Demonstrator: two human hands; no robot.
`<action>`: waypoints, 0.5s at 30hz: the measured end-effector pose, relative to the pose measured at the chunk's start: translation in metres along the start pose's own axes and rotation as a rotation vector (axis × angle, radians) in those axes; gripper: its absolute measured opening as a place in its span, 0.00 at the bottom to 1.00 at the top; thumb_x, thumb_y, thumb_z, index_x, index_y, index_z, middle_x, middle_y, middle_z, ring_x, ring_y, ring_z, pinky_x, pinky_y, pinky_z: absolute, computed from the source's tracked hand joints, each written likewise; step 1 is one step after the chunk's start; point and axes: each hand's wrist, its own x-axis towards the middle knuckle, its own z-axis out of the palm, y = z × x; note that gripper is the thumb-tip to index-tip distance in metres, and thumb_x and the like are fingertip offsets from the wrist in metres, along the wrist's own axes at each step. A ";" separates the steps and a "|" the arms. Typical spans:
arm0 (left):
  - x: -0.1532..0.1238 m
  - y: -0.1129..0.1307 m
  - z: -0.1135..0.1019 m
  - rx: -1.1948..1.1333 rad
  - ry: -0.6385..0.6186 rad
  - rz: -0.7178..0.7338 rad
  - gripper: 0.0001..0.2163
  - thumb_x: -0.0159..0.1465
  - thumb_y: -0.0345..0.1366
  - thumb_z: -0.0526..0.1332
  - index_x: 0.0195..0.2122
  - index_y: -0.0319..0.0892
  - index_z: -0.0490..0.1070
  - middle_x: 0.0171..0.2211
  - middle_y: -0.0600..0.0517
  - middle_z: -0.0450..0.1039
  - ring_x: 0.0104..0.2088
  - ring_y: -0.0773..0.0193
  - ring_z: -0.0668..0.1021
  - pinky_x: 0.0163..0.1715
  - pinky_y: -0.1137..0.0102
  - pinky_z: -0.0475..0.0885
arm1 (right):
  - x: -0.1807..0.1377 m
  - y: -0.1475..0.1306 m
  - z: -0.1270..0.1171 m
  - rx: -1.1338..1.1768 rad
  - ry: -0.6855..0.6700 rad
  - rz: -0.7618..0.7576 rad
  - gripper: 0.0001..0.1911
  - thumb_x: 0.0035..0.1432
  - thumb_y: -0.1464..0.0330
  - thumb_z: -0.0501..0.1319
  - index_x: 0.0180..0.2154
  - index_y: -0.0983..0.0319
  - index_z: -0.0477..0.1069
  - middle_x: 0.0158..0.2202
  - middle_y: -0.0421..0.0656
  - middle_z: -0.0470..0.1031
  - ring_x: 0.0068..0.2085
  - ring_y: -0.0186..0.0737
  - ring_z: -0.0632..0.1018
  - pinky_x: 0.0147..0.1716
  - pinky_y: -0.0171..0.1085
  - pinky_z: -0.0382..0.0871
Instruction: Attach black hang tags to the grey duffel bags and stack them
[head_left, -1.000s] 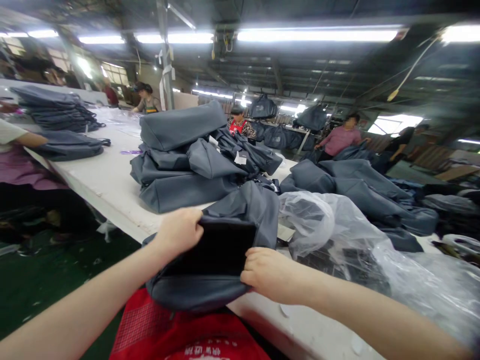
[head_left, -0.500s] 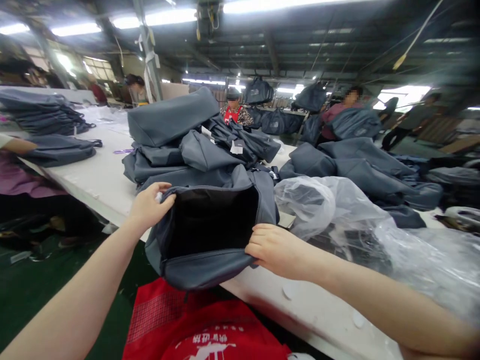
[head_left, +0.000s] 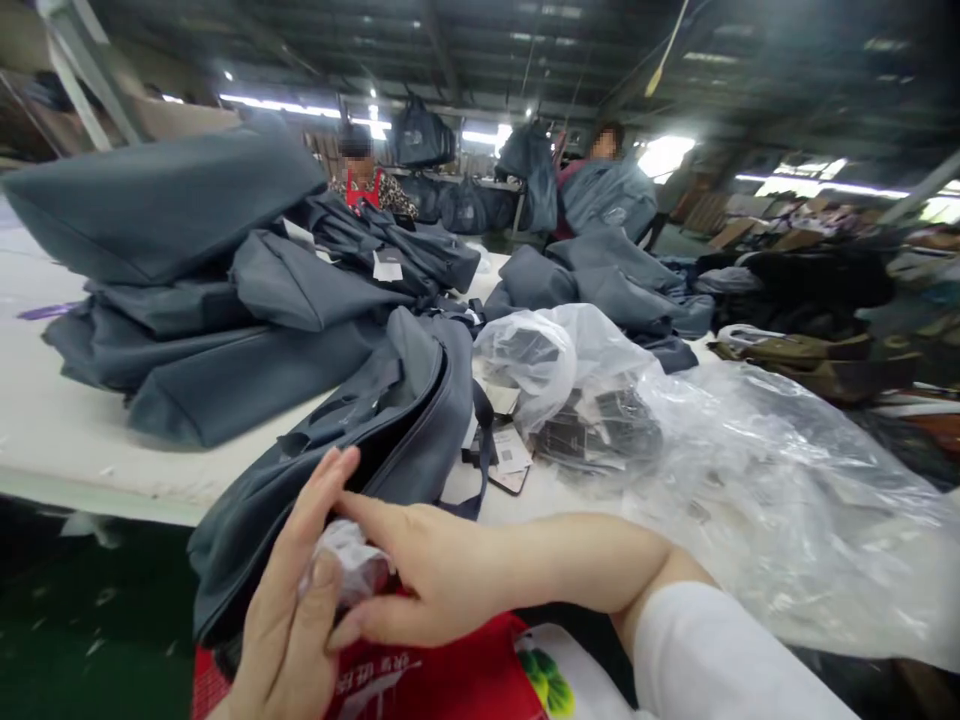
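Observation:
My left hand (head_left: 292, 600) and my right hand (head_left: 427, 560) come together low in the view, in front of a grey-blue duffel bag (head_left: 442, 420). Between the palms they squeeze a crumpled wad of thin whitish plastic or paper (head_left: 349, 560). The left fingers point up along the wad, while the right hand cups it from the other side. The bag lies on the table's near edge with its zipped opening narrowed to a dark slit. My hands hide part of the bag's near end.
More grey-blue bags (head_left: 255, 390) are heaped behind and left on the white table (head_left: 45, 430). To the right lie tags (head_left: 511, 450) and a large clear plastic bag (head_left: 735, 480) with dark packets under it. Two people (head_left: 366, 185) are farther back.
My hands have left the bag's opening and met around the crumpled wad. The bag, earlier held wide open, has sagged nearly closed. The view has swung right.

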 end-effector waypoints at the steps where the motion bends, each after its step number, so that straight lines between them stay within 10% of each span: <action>1: 0.003 -0.003 0.006 -0.031 -0.025 0.009 0.21 0.70 0.36 0.47 0.64 0.48 0.56 0.63 0.52 0.62 0.63 0.58 0.65 0.67 0.61 0.55 | 0.004 0.003 0.005 0.065 0.005 0.035 0.29 0.60 0.61 0.60 0.59 0.66 0.58 0.43 0.48 0.75 0.37 0.39 0.79 0.38 0.35 0.72; 4: 0.014 -0.024 0.001 -0.070 -0.042 -0.021 0.21 0.71 0.36 0.46 0.65 0.46 0.55 0.56 0.49 0.72 0.57 0.59 0.72 0.63 0.58 0.60 | 0.015 0.014 0.006 0.340 0.023 0.200 0.14 0.65 0.68 0.50 0.48 0.64 0.68 0.30 0.40 0.73 0.24 0.30 0.75 0.27 0.30 0.71; 9: 0.021 -0.036 -0.026 0.035 0.278 0.002 0.20 0.71 0.36 0.46 0.63 0.41 0.58 0.41 0.47 0.80 0.51 0.57 0.77 0.58 0.56 0.67 | 0.026 0.023 0.001 0.573 0.083 0.368 0.10 0.62 0.64 0.54 0.41 0.64 0.68 0.22 0.36 0.71 0.18 0.27 0.72 0.19 0.26 0.66; 15: 0.017 -0.036 -0.035 0.484 0.165 0.123 0.32 0.62 0.45 0.59 0.65 0.44 0.52 0.65 0.40 0.57 0.64 0.46 0.62 0.62 0.49 0.60 | 0.040 0.040 -0.005 0.770 0.323 0.378 0.20 0.56 0.63 0.56 0.49 0.61 0.68 0.29 0.41 0.78 0.19 0.29 0.73 0.17 0.27 0.65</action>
